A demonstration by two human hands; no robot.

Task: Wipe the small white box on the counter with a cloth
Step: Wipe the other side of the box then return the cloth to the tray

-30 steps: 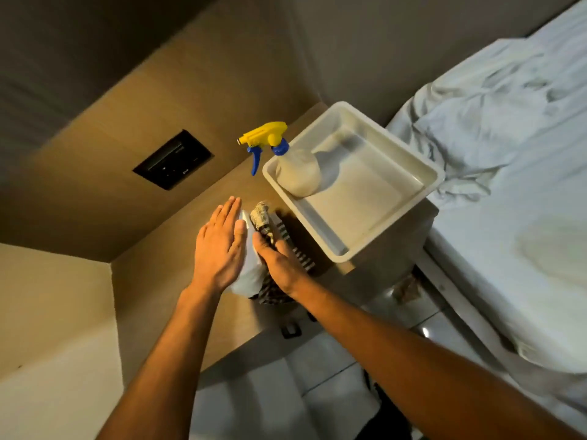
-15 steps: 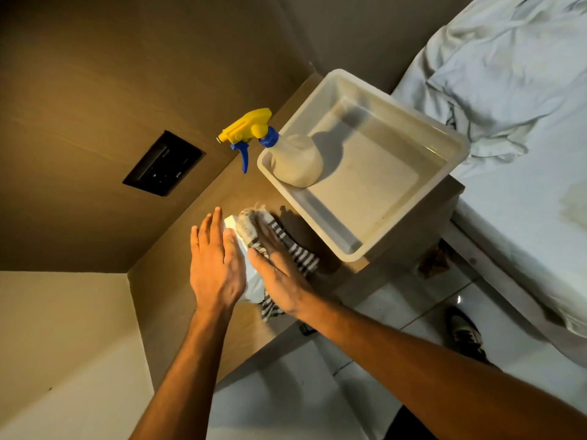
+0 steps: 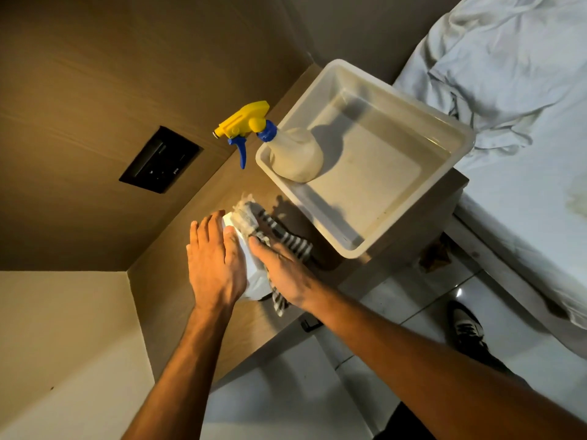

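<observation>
counter (image 3: 178, 300) — wood | on it: small white box (image 3: 254, 274); striped cloth (image 3: 286, 242); tray (image 3: 457, 144)

Box (image 3: 251, 268) on bench (image 3: 178, 300), btwn left hand (image 3: 214, 265) and right hand (image 3: 284, 271); cloth (image 3: 282, 242) over box's right side, under right hand. Tub (image 3: 457, 128) behind-right on bench, spray bottle (image 3: 295, 154) in its left corner. Bed (image 3: 524, 122) right of bench.

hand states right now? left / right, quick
Left hand: open, flat, fingers extended, resting against the small white box.
Right hand: pressing the striped cloth onto the box; cannot tell whether it is gripping it.
</observation>
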